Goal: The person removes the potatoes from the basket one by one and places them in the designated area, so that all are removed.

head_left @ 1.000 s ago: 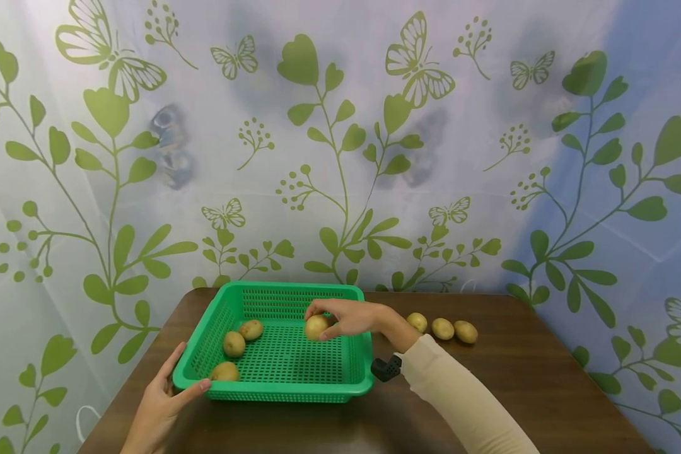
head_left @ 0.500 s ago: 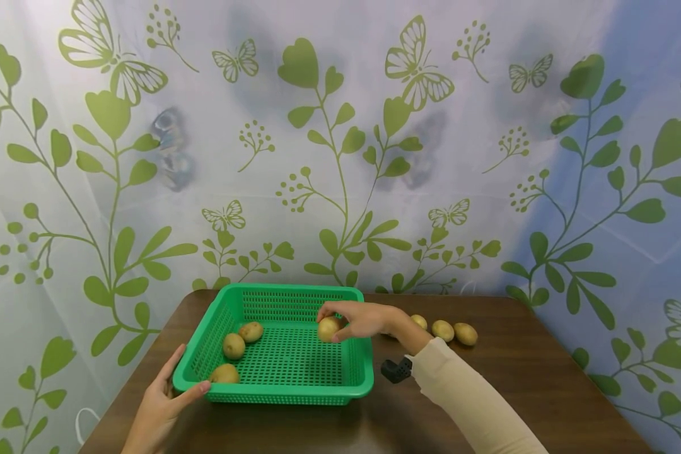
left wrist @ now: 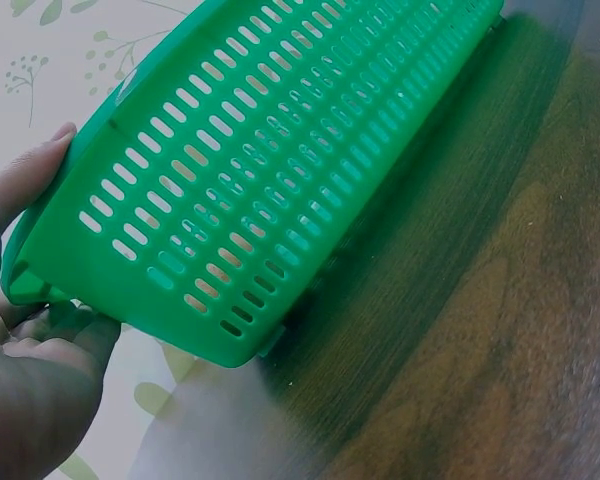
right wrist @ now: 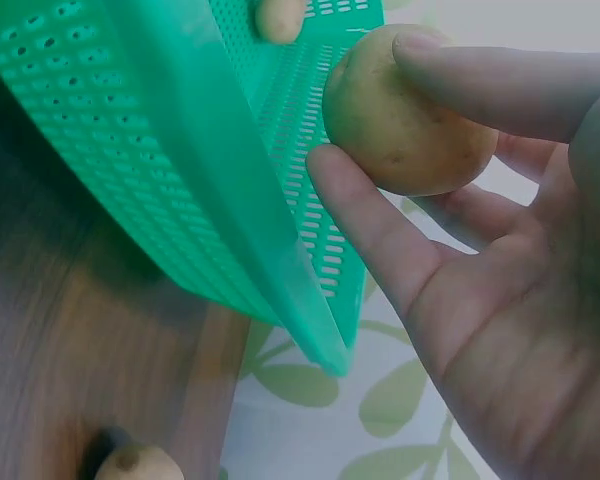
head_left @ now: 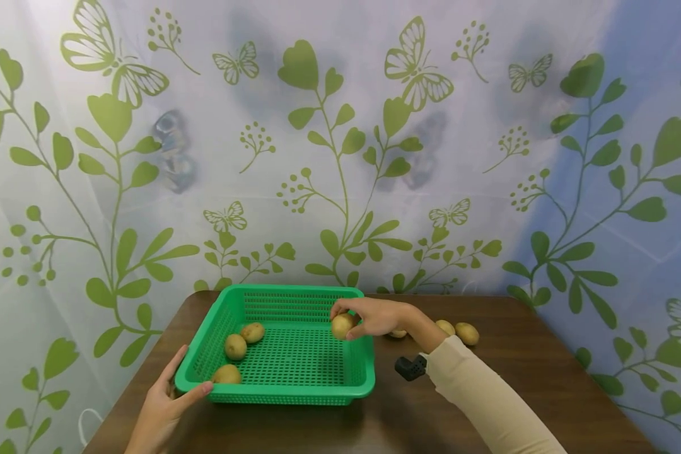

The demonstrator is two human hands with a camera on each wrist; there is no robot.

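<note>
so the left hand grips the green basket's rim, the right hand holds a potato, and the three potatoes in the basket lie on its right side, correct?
Not the right side: the head view shows the three potatoes in the basket on its left side.

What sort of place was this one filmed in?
Probably a small indoor workspace, perhaps set up for filming; home or studio, I can't tell. A curtain printed with leaves and butterflies hangs behind a wooden table, and a basket and loose potatoes sit on it.
</note>
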